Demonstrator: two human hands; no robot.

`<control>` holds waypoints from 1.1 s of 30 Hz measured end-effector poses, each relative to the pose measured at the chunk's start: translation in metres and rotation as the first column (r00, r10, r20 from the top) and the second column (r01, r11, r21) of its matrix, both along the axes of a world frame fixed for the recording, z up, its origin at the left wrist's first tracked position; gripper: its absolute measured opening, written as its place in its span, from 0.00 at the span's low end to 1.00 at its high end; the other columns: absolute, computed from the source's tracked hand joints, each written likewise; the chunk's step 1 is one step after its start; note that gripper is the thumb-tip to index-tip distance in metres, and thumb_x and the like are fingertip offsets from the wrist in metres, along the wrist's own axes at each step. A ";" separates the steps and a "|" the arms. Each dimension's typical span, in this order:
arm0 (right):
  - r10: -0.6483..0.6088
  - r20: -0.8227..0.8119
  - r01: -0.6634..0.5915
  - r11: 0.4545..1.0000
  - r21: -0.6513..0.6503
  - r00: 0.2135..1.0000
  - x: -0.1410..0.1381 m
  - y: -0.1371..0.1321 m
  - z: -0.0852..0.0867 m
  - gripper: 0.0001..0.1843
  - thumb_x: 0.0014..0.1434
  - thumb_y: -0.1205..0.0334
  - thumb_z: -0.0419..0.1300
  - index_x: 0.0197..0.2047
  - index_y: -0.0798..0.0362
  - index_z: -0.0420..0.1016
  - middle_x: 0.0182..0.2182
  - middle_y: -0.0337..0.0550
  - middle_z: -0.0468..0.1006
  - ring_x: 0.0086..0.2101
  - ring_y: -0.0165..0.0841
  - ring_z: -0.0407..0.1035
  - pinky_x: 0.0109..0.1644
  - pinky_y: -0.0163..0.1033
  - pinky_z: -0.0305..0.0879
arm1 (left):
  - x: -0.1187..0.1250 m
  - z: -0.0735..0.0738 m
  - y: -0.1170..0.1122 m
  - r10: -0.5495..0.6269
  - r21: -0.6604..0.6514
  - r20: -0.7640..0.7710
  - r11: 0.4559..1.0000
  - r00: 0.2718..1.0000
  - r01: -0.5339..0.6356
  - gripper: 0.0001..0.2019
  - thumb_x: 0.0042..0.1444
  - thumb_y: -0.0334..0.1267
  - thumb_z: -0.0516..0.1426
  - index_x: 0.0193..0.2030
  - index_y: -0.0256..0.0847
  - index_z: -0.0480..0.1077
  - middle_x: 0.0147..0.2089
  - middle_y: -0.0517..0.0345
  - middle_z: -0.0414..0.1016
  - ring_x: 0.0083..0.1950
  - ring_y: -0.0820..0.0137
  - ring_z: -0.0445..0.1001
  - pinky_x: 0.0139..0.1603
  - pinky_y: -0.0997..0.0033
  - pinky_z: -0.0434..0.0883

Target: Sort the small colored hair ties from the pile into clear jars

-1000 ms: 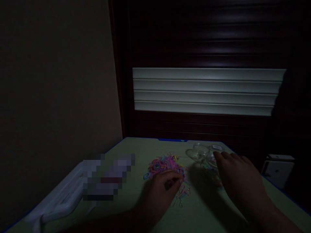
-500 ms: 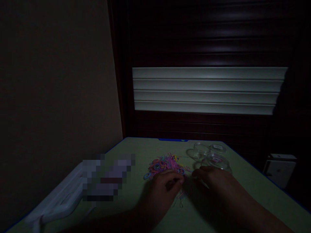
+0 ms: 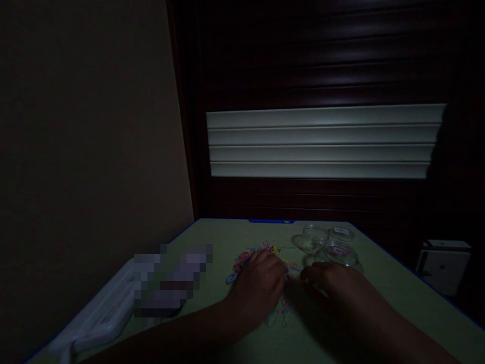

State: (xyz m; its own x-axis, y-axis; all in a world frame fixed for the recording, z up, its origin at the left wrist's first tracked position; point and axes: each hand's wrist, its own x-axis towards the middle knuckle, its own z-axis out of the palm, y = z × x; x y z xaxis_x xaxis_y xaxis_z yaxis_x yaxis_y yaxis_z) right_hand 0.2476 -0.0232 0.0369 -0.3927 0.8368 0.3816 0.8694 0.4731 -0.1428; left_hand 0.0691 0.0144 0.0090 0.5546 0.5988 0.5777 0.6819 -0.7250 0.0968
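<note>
The left hand (image 3: 261, 283) covered part of the band pile (image 3: 240, 262) on the worktop (image 3: 223, 232), the right hand (image 3: 335, 288) just right of it — whether fingers pinched anything, I couldn't tell. Much seemed left, with bands loose — what the clear jars (image 3: 316, 236) right of the pile held was unclear.
</note>
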 end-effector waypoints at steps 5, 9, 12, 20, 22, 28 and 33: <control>0.014 -0.006 -0.014 1.000 -0.027 1.000 -0.003 -0.002 0.002 0.11 0.55 0.64 0.50 0.27 0.51 0.73 0.25 0.42 0.76 0.24 0.29 0.69 0.27 0.33 0.56 | 0.001 -0.002 0.001 0.061 0.013 -0.029 0.998 0.998 -0.061 0.05 0.56 0.30 0.53 0.36 0.40 0.70 0.37 0.56 0.71 0.44 0.64 0.64 0.47 0.62 0.59; 0.021 -0.050 -0.023 0.999 -0.026 0.998 -0.005 -0.003 0.001 0.13 0.56 0.62 0.50 0.27 0.51 0.73 0.24 0.42 0.75 0.23 0.29 0.67 0.27 0.33 0.56 | -0.001 -0.004 0.003 0.099 -0.041 -0.003 0.994 0.995 -0.099 0.05 0.55 0.31 0.54 0.36 0.41 0.70 0.37 0.57 0.71 0.43 0.64 0.64 0.44 0.64 0.60; 0.018 -0.044 -0.020 0.999 -0.038 0.999 -0.005 -0.004 0.001 0.14 0.58 0.60 0.49 0.26 0.51 0.73 0.23 0.42 0.75 0.22 0.28 0.67 0.26 0.33 0.55 | -0.003 -0.006 0.006 0.103 -0.067 0.036 0.993 0.994 -0.100 0.05 0.55 0.30 0.54 0.35 0.41 0.70 0.37 0.58 0.71 0.42 0.64 0.65 0.43 0.65 0.60; 0.004 -0.041 -0.006 0.998 -0.057 0.999 -0.004 -0.003 -0.003 0.17 0.59 0.57 0.47 0.27 0.51 0.73 0.24 0.43 0.74 0.23 0.28 0.66 0.27 0.33 0.55 | -0.004 -0.012 0.011 0.148 -0.096 0.127 0.986 0.981 -0.136 0.04 0.55 0.33 0.54 0.33 0.42 0.71 0.36 0.59 0.72 0.41 0.65 0.66 0.45 0.64 0.60; 0.002 -0.036 -0.004 0.998 -0.058 0.999 -0.004 -0.004 -0.002 0.17 0.59 0.57 0.47 0.27 0.50 0.73 0.24 0.43 0.74 0.23 0.28 0.66 0.27 0.33 0.54 | -0.004 -0.011 0.011 0.141 -0.094 0.134 0.987 0.981 -0.129 0.04 0.55 0.32 0.54 0.34 0.43 0.71 0.36 0.59 0.72 0.41 0.65 0.66 0.45 0.64 0.60; 0.006 -0.016 -0.007 0.998 -0.064 1.000 -0.005 -0.005 0.003 0.15 0.58 0.59 0.47 0.26 0.50 0.71 0.24 0.41 0.74 0.23 0.28 0.66 0.26 0.32 0.54 | -0.005 -0.008 0.007 0.123 -0.099 0.187 0.989 0.975 -0.105 0.05 0.56 0.31 0.54 0.35 0.43 0.71 0.36 0.59 0.72 0.41 0.66 0.66 0.45 0.64 0.60; 0.010 -0.019 -0.011 0.999 -0.054 1.000 -0.006 -0.005 0.002 0.16 0.59 0.59 0.46 0.26 0.50 0.71 0.24 0.40 0.73 0.23 0.28 0.66 0.27 0.32 0.54 | -0.006 -0.007 0.007 0.086 -0.103 0.274 0.993 0.958 -0.060 0.05 0.57 0.32 0.54 0.35 0.43 0.71 0.36 0.60 0.72 0.41 0.67 0.67 0.45 0.65 0.60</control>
State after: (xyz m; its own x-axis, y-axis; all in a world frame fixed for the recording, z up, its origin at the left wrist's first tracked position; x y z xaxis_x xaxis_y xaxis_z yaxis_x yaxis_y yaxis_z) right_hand 0.2418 -0.0285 0.0392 -0.3946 0.8523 0.3435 0.8615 0.4731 -0.1842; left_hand 0.0629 0.0219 0.0022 0.3332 0.6901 0.6425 0.6691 -0.6532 0.3545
